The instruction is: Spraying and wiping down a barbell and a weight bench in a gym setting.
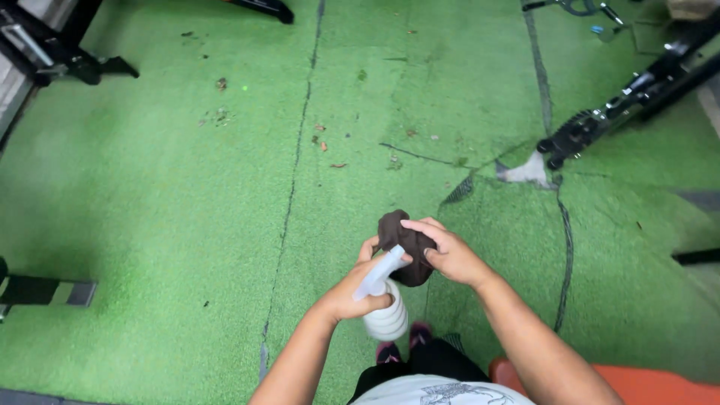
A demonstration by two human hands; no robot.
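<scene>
My left hand grips the neck of a white spray bottle, whose pale trigger head points up toward a dark brown cloth. My right hand holds that bunched cloth from the right, fingers wrapped over its top. Both hands meet in front of my body, above green artificial turf. The lower part of the cloth is partly hidden behind the bottle's trigger.
Black gym equipment legs stand at the top left and a black metal frame at the upper right. An orange padded surface lies at the bottom right. Seams and small bits of debris mark the turf. My pink shoes show below.
</scene>
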